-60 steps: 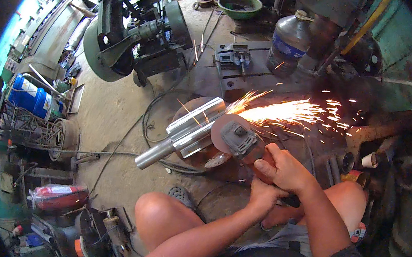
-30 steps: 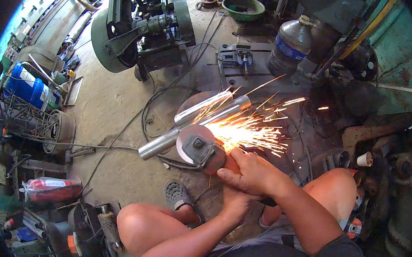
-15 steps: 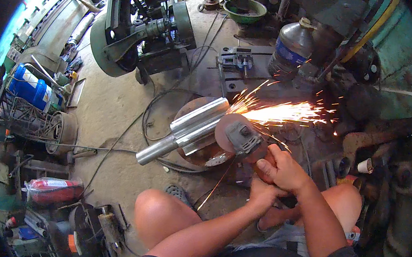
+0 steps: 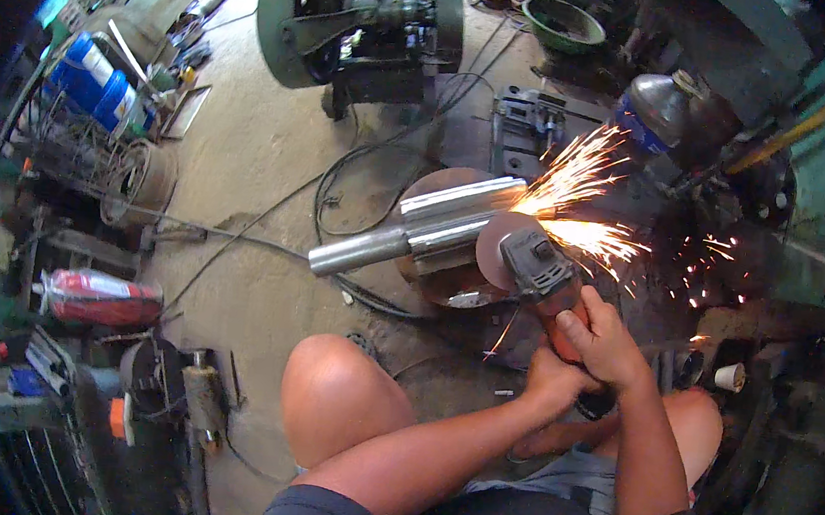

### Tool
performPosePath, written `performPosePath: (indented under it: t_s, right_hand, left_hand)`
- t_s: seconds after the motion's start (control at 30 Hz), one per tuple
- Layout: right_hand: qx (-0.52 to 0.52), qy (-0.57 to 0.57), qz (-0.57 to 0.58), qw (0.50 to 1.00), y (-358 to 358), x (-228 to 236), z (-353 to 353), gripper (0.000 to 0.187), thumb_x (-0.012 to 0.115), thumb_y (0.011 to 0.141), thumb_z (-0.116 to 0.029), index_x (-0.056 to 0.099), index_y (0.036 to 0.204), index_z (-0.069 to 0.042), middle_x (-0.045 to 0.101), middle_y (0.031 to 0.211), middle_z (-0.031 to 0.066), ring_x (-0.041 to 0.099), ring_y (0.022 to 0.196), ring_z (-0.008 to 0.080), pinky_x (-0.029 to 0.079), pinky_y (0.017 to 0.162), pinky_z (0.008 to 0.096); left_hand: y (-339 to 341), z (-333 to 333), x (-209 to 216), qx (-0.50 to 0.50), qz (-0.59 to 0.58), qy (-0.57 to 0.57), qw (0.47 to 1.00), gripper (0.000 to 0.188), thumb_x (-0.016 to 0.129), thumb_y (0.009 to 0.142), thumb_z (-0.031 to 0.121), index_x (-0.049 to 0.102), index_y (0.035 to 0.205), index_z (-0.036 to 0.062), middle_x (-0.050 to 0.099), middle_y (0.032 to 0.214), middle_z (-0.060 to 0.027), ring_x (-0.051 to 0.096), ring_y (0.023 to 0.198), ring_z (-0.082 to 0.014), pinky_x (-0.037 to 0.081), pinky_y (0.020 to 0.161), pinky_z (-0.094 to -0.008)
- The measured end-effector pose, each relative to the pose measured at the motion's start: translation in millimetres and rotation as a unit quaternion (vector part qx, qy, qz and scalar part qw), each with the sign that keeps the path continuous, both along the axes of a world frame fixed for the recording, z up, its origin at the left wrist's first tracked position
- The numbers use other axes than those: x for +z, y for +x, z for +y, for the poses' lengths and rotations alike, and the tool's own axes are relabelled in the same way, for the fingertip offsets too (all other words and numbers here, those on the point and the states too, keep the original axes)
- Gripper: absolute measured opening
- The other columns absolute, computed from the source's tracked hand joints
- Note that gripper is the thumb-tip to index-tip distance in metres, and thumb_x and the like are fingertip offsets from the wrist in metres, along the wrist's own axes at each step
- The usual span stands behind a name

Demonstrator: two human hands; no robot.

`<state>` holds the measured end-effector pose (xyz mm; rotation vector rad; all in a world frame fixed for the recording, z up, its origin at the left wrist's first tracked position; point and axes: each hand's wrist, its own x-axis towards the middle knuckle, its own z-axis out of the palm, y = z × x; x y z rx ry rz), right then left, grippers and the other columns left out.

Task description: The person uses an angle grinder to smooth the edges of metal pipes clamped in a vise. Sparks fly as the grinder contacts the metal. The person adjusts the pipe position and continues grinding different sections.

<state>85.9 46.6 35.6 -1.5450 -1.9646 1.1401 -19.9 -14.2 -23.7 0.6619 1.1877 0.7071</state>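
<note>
Both hands gripped one angle grinder [image 4: 544, 271]: the right hand [image 4: 608, 343] was wrapped round its body, and the left hand [image 4: 552, 381] closed just below it on the rear of the tool. Beyond the hands, black cables [image 4: 345, 185] looped over the concrete floor [image 4: 274, 142], with a green machine [image 4: 357, 15] farther off and a large plastic bottle [image 4: 657, 110] up to the right. Directly ahead of the hands, a bright steel shaft [image 4: 415, 233] lay across a rusty round plate [image 4: 445, 281]; the grinder's disc met its thicker end, throwing orange sparks [image 4: 580, 190] rightward. Open floor spread left of the hands; clutter crowded their right side.
</note>
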Motion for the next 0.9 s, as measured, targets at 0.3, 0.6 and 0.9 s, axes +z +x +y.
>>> performPosePath:
  t_s: [0.3, 0.6, 0.9]
  right_hand:
    - [0.079, -0.033, -0.009, 0.996, -54.0, 11.4, -10.5, 0.048, 0.067, 0.099, -0.044, 0.053, 0.105, 0.001, 0.068, 0.09, 0.0259, 0.069, 0.085, 0.0382, 0.053, 0.078, 0.0469]
    - [0.116, -0.058, -0.034, 0.991, -82.4, 14.6, -13.8, 0.059, 0.065, 0.099, -0.051, 0.055, 0.12, 0.002, 0.069, 0.108, 0.0256, 0.068, 0.1, 0.0373, 0.053, 0.089, 0.0443]
    - [0.077, -0.009, -0.022, 0.997, -54.0, 7.1, -7.2, 0.054, 0.066, 0.098, -0.049, 0.055, 0.117, 0.0, 0.071, 0.1, 0.0278, 0.07, 0.096, 0.0432, 0.053, 0.086, 0.0482]
  left_hand:
    - [-45.1, -21.4, 13.4, 0.088, -0.014, 0.073, 0.993, 0.065, 0.093, 0.058, 0.009, 0.065, 0.116, 0.0026, 0.073, 0.109, -0.0074, 0.071, 0.101, -0.0216, 0.057, 0.088, -0.0373]
    - [-67.6, -31.8, 6.4, 0.074, 0.04, 0.06, 0.995, 0.068, 0.095, 0.06, 0.012, 0.064, 0.12, 0.0022, 0.073, 0.112, -0.0073, 0.071, 0.102, -0.0231, 0.058, 0.089, -0.039]
    - [-45.7, -19.1, 4.0, 0.072, -0.013, 0.084, 0.994, 0.067, 0.094, 0.06, 0.014, 0.064, 0.119, 0.0016, 0.073, 0.111, -0.008, 0.071, 0.101, -0.0233, 0.058, 0.087, -0.039]
